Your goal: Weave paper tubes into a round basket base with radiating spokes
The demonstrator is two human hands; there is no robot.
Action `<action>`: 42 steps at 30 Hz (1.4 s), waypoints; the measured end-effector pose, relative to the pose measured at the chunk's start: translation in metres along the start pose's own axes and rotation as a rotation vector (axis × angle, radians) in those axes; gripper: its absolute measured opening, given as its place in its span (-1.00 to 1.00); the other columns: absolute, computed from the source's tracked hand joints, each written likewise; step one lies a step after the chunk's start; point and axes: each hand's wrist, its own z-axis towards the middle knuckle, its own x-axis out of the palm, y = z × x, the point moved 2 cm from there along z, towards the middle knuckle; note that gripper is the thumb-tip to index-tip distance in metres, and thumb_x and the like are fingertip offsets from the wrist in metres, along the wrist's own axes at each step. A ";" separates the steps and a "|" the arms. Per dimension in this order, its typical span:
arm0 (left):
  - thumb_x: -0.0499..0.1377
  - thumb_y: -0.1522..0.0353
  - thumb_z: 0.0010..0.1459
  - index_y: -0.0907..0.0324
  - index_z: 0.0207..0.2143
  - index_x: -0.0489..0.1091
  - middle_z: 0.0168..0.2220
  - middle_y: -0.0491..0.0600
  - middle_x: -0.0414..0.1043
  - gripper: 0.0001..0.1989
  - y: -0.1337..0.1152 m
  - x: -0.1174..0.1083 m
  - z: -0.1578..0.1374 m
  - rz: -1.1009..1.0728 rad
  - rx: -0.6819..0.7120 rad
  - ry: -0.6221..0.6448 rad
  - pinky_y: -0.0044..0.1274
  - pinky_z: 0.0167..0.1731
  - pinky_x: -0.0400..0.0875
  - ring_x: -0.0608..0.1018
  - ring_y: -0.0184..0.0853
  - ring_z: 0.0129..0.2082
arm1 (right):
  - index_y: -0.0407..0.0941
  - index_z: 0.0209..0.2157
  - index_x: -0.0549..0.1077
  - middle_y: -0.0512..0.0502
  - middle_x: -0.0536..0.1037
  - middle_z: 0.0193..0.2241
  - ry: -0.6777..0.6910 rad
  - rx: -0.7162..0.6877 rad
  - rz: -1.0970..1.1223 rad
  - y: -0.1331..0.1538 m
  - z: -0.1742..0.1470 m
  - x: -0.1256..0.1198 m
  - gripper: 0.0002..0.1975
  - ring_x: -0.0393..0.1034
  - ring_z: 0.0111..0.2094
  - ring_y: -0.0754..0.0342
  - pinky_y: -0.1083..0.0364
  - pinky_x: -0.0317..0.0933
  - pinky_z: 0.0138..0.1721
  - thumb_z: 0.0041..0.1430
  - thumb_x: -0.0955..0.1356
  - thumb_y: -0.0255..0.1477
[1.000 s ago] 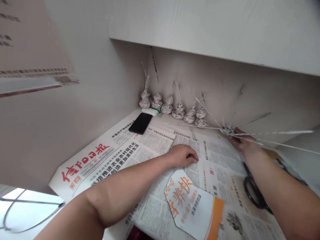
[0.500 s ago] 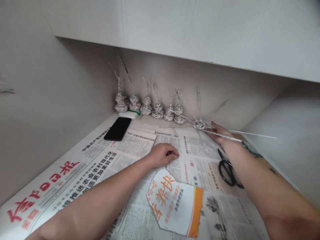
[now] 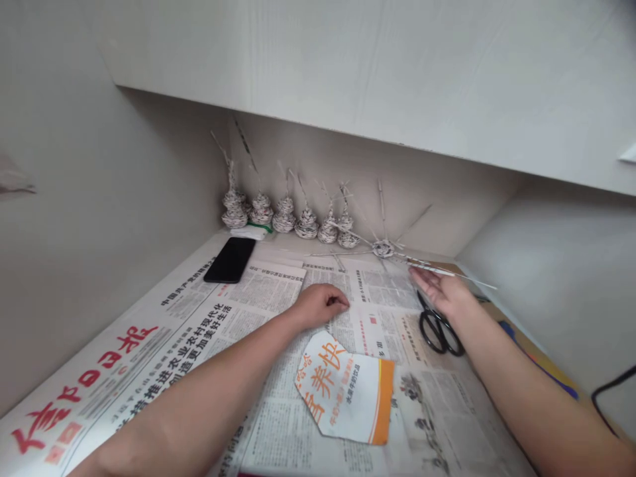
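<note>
My left hand [image 3: 322, 305] rests on the newspaper [image 3: 268, 278] with its fingers loosely curled, and nothing shows in it. Palm up, my right hand [image 3: 437, 289] has its fingers stretched out just beneath the paper sticks of a small woven paper piece [image 3: 383, 248]. That piece lies at the back, its sticks spreading out in several directions. Black-handled scissors [image 3: 440, 331] lie right below my right hand, blades partly hidden. In front of my left hand is a cut piece of printed cardboard [image 3: 348, 391], white with an orange edge.
Several gourd-shaped woven paper figures [image 3: 307, 224] stand in a row along the back wall. A black phone [image 3: 230, 260] lies at the left. An overhanging white panel [image 3: 318, 59] spans above; a blue object [image 3: 541, 371] is beyond my right forearm.
My right hand has drawn back from the woven piece's centre, its fingers lower under the sticks. The left hand stays in place. The view has shifted slightly.
</note>
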 end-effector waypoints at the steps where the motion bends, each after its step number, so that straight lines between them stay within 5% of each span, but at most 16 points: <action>1: 0.18 0.26 0.09 0.15 -0.29 0.56 -0.34 -0.06 0.55 -0.78 0.000 0.000 0.000 0.014 -0.004 -0.003 -0.58 -0.36 0.29 0.49 -0.38 -0.38 | -0.12 -0.48 0.41 -0.20 0.55 -0.42 -0.017 0.120 -0.005 0.000 -0.013 -0.002 -0.88 0.50 -0.35 -0.01 -0.09 0.46 -0.21 0.09 0.29 -0.56; 4: 0.18 0.25 0.08 0.14 -0.30 0.56 -0.35 -0.07 0.55 -0.78 -0.002 0.001 0.001 0.053 -0.029 -0.023 -0.58 -0.40 0.26 0.48 -0.38 -0.41 | -0.14 -0.39 0.49 -0.17 0.55 -0.39 0.041 0.215 -0.119 -0.003 -0.055 -0.001 -0.93 0.50 -0.36 0.03 -0.03 0.43 -0.17 0.02 0.36 -0.51; 9: 0.18 0.25 0.07 0.15 -0.30 0.56 -0.36 -0.07 0.55 -0.78 -0.005 0.005 0.002 0.042 -0.093 -0.025 -0.57 -0.39 0.29 0.49 -0.37 -0.41 | -0.10 -0.35 0.56 -0.13 0.60 -0.31 0.312 -0.075 -0.685 -0.015 -0.097 0.020 -0.78 0.46 -0.26 -0.06 -0.09 0.34 -0.10 0.01 0.39 -0.26; 13: 0.25 0.27 0.00 0.16 -0.28 0.54 -0.35 -0.06 0.51 -0.77 -0.006 0.008 0.000 0.079 -0.070 -0.027 -0.55 -0.34 0.32 0.48 -0.36 -0.38 | -0.09 -0.08 0.53 -0.16 0.55 -0.06 0.384 -0.296 -1.095 -0.021 -0.098 0.045 -0.65 0.40 -0.02 -0.08 -0.06 0.21 0.05 0.17 0.26 -0.30; 18: 0.28 0.28 -0.02 0.14 -0.20 0.51 -0.28 -0.04 0.45 -0.71 -0.008 0.007 -0.007 0.110 0.013 0.020 -0.54 -0.27 0.35 0.48 -0.35 -0.33 | -0.07 0.25 0.20 -0.19 0.32 0.19 0.324 -0.177 -1.383 -0.028 -0.084 0.081 -0.43 0.16 0.20 -0.18 -0.15 0.00 0.18 0.27 0.15 -0.17; 21: 0.23 0.28 0.04 0.10 -0.17 0.49 -0.25 -0.02 0.43 -0.73 -0.011 0.005 -0.010 0.161 0.047 0.005 -0.50 -0.20 0.34 0.48 -0.28 -0.24 | -0.15 0.30 0.06 -0.29 0.23 0.24 0.300 -0.132 -1.454 -0.037 -0.075 0.099 -0.36 0.09 0.24 -0.21 -0.17 -0.04 0.19 0.29 0.08 -0.14; 29: 0.15 0.25 0.12 0.06 -0.13 0.45 -0.18 0.02 0.42 -0.74 -0.018 0.006 -0.011 0.250 0.053 0.042 -0.42 -0.14 0.32 0.45 -0.19 -0.14 | -0.27 0.28 0.08 -0.34 0.11 0.28 0.252 -0.147 -1.507 -0.054 -0.066 0.118 -0.36 -0.06 0.30 -0.21 -0.14 -0.11 0.22 0.29 0.09 -0.18; 42: 0.20 0.29 0.09 0.02 -0.19 0.47 -0.28 -0.07 0.41 -0.80 -0.010 0.007 -0.011 0.167 0.066 0.033 -0.47 -0.18 0.31 0.45 -0.28 -0.21 | -0.31 0.25 0.10 -0.39 0.11 0.27 0.170 -0.164 -1.483 -0.053 -0.041 0.139 -0.39 0.10 0.23 -0.18 0.01 -0.02 0.17 0.28 0.15 -0.25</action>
